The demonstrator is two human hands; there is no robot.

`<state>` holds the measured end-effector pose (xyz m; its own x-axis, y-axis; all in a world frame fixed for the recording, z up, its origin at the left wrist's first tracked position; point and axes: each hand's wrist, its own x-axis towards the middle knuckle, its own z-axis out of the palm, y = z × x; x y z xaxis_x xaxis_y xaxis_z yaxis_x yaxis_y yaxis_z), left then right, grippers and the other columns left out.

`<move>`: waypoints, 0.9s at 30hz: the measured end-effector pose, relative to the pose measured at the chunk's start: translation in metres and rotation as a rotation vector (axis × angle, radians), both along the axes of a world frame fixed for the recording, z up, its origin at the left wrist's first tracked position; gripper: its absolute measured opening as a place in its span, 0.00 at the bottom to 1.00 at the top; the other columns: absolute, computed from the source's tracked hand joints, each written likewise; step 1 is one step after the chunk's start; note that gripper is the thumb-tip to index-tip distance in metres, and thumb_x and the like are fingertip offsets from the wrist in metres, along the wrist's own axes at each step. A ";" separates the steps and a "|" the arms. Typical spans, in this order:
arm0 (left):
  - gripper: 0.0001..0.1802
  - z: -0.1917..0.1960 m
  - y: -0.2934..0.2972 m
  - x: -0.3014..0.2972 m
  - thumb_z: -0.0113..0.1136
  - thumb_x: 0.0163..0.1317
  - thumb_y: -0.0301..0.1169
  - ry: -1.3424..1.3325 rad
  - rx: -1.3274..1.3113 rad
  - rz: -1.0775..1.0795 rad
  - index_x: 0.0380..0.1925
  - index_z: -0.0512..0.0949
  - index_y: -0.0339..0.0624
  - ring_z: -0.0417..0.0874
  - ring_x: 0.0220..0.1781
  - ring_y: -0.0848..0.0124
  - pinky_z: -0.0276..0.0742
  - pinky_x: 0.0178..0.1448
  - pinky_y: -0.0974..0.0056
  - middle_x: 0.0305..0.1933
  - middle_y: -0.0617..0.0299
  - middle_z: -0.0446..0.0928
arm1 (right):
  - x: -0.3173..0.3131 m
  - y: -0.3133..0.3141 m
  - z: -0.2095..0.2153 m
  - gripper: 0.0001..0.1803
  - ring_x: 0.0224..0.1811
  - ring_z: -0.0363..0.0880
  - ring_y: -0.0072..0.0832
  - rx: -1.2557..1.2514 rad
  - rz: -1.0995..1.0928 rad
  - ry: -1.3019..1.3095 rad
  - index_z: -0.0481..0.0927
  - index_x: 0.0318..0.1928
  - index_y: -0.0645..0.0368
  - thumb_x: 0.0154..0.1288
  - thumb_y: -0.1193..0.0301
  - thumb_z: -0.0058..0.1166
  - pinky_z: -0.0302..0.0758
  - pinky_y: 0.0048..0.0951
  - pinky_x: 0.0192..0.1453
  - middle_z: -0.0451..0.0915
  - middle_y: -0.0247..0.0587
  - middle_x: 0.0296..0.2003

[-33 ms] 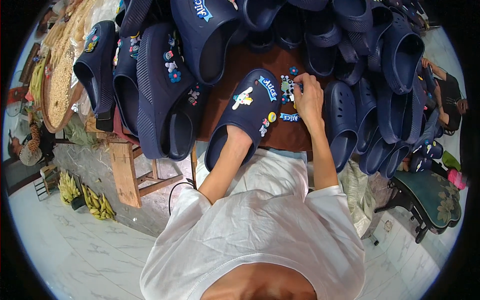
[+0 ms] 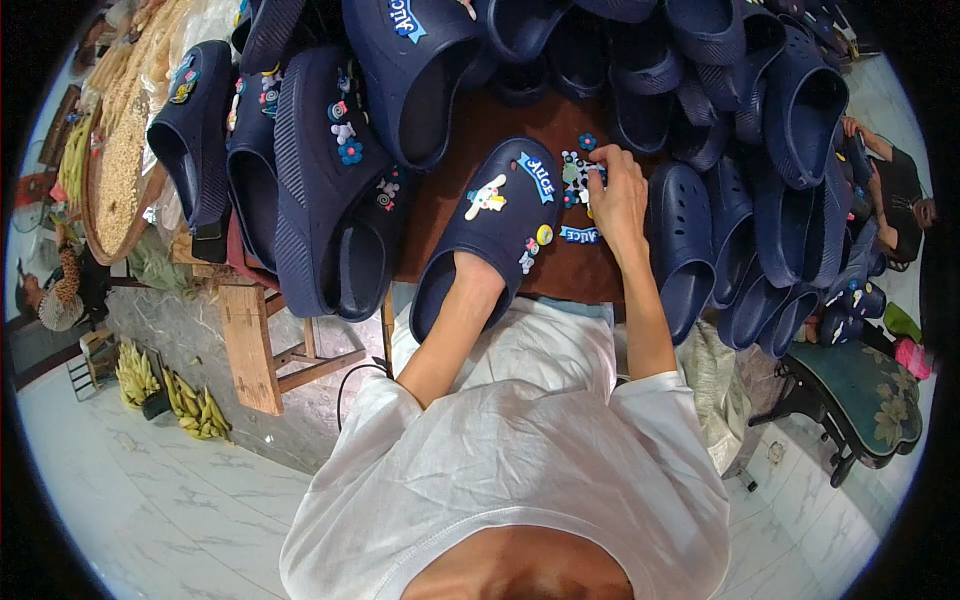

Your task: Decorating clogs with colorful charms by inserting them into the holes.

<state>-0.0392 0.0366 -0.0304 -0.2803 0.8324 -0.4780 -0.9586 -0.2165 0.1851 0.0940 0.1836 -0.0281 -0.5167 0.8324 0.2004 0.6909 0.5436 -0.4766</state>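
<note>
Pale marbled floor tiles surround a brown-topped bench (image 2: 575, 278) crowded with footwear. At its near edge, centrally, sits a navy-blue moulded clog (image 2: 505, 215) dotted with colourful charms, its toe aimed toward one o'clock. Inside its opening goes the left hand (image 2: 480, 270), visible only to the wrist, so its grip cannot be told. From that clog, at two o'clock, lies a cluster of small multicoloured charms (image 2: 574, 178); the right hand (image 2: 622, 195) meets it with bent fingers, though whether they pinch one cannot be told. A blue ribbon-shaped charm (image 2: 578, 235) lies at three o'clock, and green-yellow bananas (image 2: 197, 407) at eight.
</note>
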 end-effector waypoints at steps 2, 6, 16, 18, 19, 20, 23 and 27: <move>0.26 -0.001 0.001 0.001 0.38 0.77 0.39 0.039 0.025 -0.002 0.69 0.61 0.37 0.68 0.71 0.60 0.61 0.76 0.57 0.72 0.52 0.65 | -0.003 0.000 0.005 0.11 0.45 0.76 0.44 0.046 -0.011 0.128 0.80 0.44 0.54 0.61 0.76 0.57 0.69 0.45 0.48 0.77 0.42 0.38; 0.26 -0.005 0.000 0.005 0.37 0.77 0.38 0.114 0.063 -0.003 0.70 0.60 0.37 0.68 0.72 0.61 0.60 0.77 0.58 0.73 0.52 0.64 | -0.005 -0.014 0.032 0.08 0.43 0.79 0.39 0.037 0.024 0.176 0.82 0.43 0.56 0.62 0.76 0.58 0.73 0.41 0.47 0.78 0.43 0.38; 0.27 -0.006 -0.006 0.015 0.36 0.78 0.37 0.276 0.140 -0.030 0.72 0.57 0.36 0.66 0.73 0.63 0.59 0.77 0.60 0.73 0.54 0.63 | -0.038 -0.059 0.056 0.06 0.35 0.82 0.25 -0.435 0.146 0.595 0.83 0.37 0.61 0.61 0.74 0.65 0.77 0.25 0.40 0.83 0.37 0.33; 0.27 0.011 -0.010 0.019 0.36 0.78 0.36 0.147 0.140 0.014 0.72 0.57 0.36 0.67 0.72 0.64 0.60 0.76 0.61 0.73 0.54 0.64 | -0.038 -0.058 0.057 0.06 0.34 0.82 0.26 -0.402 0.131 0.578 0.83 0.37 0.61 0.61 0.73 0.65 0.77 0.25 0.39 0.82 0.38 0.33; 0.27 0.011 -0.011 0.021 0.36 0.78 0.36 0.146 0.140 0.012 0.72 0.57 0.36 0.67 0.72 0.64 0.60 0.76 0.61 0.73 0.54 0.64 | -0.037 -0.058 0.057 0.06 0.33 0.82 0.27 -0.369 0.117 0.561 0.84 0.36 0.61 0.60 0.72 0.66 0.76 0.26 0.38 0.82 0.38 0.32; 0.27 0.011 -0.011 0.023 0.36 0.78 0.36 0.149 0.077 0.014 0.72 0.57 0.35 0.66 0.72 0.64 0.61 0.76 0.61 0.73 0.54 0.64 | -0.038 -0.059 0.058 0.06 0.33 0.82 0.27 -0.371 0.120 0.560 0.84 0.36 0.61 0.60 0.72 0.66 0.76 0.26 0.38 0.82 0.38 0.32; 0.26 -0.002 -0.013 0.027 0.36 0.78 0.36 0.273 -0.002 -0.027 0.71 0.58 0.35 0.67 0.72 0.64 0.62 0.75 0.61 0.72 0.53 0.64 | -0.038 -0.060 0.061 0.07 0.31 0.81 0.27 -0.273 0.094 0.520 0.84 0.35 0.60 0.59 0.71 0.67 0.75 0.27 0.37 0.82 0.37 0.31; 0.24 0.000 -0.014 0.034 0.38 0.78 0.35 0.275 -0.008 0.013 0.69 0.61 0.36 0.70 0.69 0.65 0.64 0.73 0.61 0.70 0.54 0.67 | -0.038 -0.064 0.057 0.06 0.29 0.78 0.22 -0.335 0.050 0.574 0.85 0.34 0.59 0.59 0.71 0.68 0.71 0.23 0.34 0.81 0.34 0.30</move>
<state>-0.0056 0.0227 -0.0305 -0.4116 0.8244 -0.3886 -0.8690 -0.2264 0.4401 0.0561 0.1200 0.0288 -0.4444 0.8753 0.1904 0.2547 0.3273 -0.9099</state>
